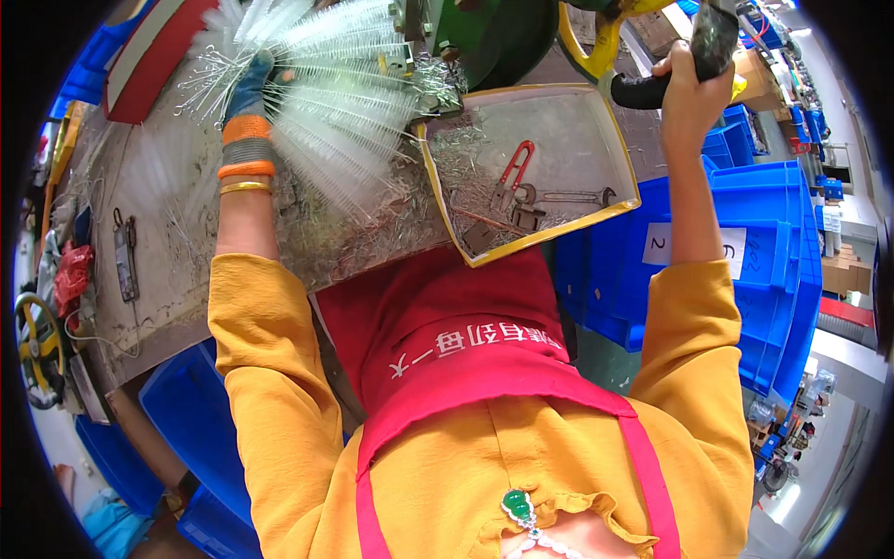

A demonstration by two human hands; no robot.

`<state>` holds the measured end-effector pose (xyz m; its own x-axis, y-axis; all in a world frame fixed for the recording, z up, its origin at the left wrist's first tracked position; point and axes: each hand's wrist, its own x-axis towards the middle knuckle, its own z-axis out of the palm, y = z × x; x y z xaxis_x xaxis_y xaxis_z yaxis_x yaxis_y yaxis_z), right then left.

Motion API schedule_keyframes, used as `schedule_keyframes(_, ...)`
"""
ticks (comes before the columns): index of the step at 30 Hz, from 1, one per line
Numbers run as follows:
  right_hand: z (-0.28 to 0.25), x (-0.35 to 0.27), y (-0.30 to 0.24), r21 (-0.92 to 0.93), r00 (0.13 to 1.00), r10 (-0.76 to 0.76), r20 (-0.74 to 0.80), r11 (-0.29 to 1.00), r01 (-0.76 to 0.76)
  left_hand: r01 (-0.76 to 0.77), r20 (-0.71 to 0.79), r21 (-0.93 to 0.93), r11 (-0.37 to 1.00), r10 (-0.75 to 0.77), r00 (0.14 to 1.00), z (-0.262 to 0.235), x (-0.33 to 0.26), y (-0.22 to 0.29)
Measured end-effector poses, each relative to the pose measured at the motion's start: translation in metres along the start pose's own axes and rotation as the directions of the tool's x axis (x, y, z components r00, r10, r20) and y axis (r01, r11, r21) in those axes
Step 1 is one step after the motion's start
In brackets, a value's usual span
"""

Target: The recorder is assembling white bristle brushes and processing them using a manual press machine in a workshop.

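Observation:
My left hand (250, 91), in a blue glove with an orange and grey cuff, is closed around the wire ends of a bundle of white-bristled tube brushes (340, 130). The brushes fan out to the right, toward a small metal fixture (395, 60) on a green machine (484, 42). Bare fingers of my right hand (694, 101) wrap round a black-sleeved lever handle (715, 47) beside the machine's yellow wheel (607, 42). Where the brush tips meet the fixture is hard to make out.
Between my arms, a yellow-rimmed tray (549, 235) holds red-handled cutters (514, 177), a wrench (577, 197) and wire scraps. Stacked blue crates (773, 242) stand at the right. A dark phone-like device (125, 256) and a red-sided block (140, 79) are at the left of the worktable (186, 279).

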<state>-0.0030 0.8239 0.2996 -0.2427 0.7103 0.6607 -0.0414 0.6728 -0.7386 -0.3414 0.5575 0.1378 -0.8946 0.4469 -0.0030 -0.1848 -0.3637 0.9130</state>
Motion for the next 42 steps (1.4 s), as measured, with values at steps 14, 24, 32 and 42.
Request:
schedule_keyframes(14,0.006,0.068,-0.055,-0.381,0.960,0.158,0.229,0.923,-0.061,0.020,-0.072,-0.201,0.979,-0.035,0.997,-0.021,0.008,-0.021)
schedule_keyframes(24,-0.001,-0.007,0.021,-0.093,0.995,0.009,0.096,0.996,0.000,0.033,-0.130,-0.135,0.990,-0.051,0.990,0.050,-0.035,0.016)
schedule_keyframes(32,-0.007,0.005,0.011,-0.050,0.998,0.018,0.061,0.999,-0.014,0.412,0.457,-0.121,0.903,-0.318,0.831,0.026,-0.027,0.023)
schedule_keyframes(42,-0.008,0.007,0.005,-0.076,0.996,0.050,0.079,0.996,-0.044,-0.028,-0.059,0.091,0.995,0.034,0.998,0.009,-0.021,-0.004)
